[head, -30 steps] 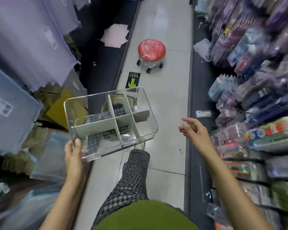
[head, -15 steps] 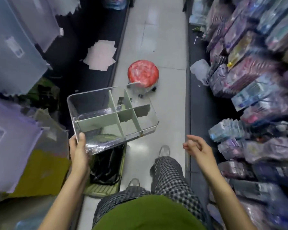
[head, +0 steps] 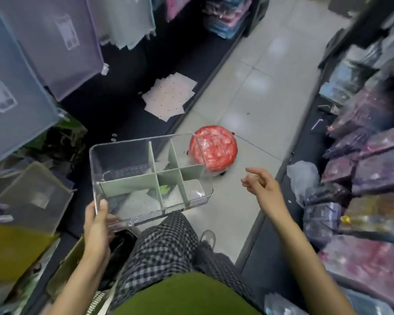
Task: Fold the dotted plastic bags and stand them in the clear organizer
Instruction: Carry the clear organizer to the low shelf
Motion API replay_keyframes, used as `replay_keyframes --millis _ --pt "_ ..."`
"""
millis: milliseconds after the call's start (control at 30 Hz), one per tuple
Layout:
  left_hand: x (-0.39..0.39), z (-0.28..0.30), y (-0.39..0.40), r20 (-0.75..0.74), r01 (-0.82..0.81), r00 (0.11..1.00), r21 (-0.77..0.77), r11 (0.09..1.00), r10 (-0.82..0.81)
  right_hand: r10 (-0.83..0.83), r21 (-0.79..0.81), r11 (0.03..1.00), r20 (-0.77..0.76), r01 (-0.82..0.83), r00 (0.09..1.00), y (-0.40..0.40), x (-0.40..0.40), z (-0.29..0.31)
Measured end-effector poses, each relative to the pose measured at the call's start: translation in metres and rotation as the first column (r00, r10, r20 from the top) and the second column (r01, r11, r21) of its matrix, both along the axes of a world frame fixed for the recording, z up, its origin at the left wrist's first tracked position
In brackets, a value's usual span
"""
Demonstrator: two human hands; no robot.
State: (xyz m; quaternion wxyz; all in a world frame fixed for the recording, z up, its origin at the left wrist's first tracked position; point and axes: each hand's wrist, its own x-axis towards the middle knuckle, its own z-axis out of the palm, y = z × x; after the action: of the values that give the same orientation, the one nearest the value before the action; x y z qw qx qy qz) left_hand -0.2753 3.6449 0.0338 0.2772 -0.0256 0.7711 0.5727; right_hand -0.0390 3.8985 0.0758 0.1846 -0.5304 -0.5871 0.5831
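Dotted bags (head: 168, 96) now nearer; left hand (head: 97, 226) grips organizer (head: 150, 178), right hand (head: 263, 185) loosely open, empty.

Shop aisle, tiled floor (head: 255, 87), hanging mesh zip pouches (head: 55, 42) on the left, racks of packaged goods (head: 373, 155) on the right, red rolling stool (head: 216, 151) mid-aisle.

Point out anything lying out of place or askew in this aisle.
The dotted bags lie in a loose, fanned pile on the dark shelf base at left, edges askew. The organizer is empty and tilted, carried by the left hand at one corner only. The right hand holds nothing.
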Motion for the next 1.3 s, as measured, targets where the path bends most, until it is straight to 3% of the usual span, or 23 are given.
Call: replay_keyframes --millis 200,367,467,700,900,1033,1100,1200,1300 --pt "-0.047 -0.011 0.059 -0.032 -0.222 0.975 -0.025 0.975 0.221 0.253 0.053 0.966 0.002 -0.252 0.968 0.125 -0.112 -0.004" --pt "-0.118 -0.046 0.114 -0.02 -0.37 0.929 -0.051 0.928 0.369 0.29 0.042 0.956 0.032 -0.291 0.957 0.207 -0.205 -0.012" --pt "-0.164 -0.05 0.149 0.01 -0.401 0.915 -0.06 0.914 0.403 0.263 0.004 0.965 0.038 -0.263 0.964 0.249 -0.256 -0.009" --pt "-0.233 -0.039 0.217 0.054 -0.424 0.901 -0.092 0.901 0.43 0.376 0.003 0.926 0.014 -0.376 0.926 0.32 -0.359 0.002" --pt "-0.236 -0.048 0.271 0.125 -0.555 0.818 -0.085 0.828 0.561 0.571 -0.016 0.82 0.108 -0.572 0.814 0.377 -0.433 -0.027" --pt "-0.224 -0.072 0.308 0.163 -0.696 0.697 -0.082 0.714 0.698 0.768 -0.078 0.635 0.175 -0.769 0.616 0.408 -0.489 -0.073" --pt "-0.21 -0.089 0.332 0.173 -0.775 0.607 -0.087 0.626 0.775 0.873 -0.152 0.471 0.222 -0.869 0.434 0.417 -0.514 -0.103" --pt "-0.187 -0.116 0.372 0.234 -0.897 0.41 -0.074 0.436 0.882 0.949 -0.308 0.177 0.305 -0.935 0.079 0.431 -0.54 -0.142" --pt "-0.182 -0.142 0.4 0.312 -0.935 0.304 -0.08 0.344 0.9 0.958 -0.505 0.044 0.267 -0.862 -0.107 0.442 -0.558 -0.163"
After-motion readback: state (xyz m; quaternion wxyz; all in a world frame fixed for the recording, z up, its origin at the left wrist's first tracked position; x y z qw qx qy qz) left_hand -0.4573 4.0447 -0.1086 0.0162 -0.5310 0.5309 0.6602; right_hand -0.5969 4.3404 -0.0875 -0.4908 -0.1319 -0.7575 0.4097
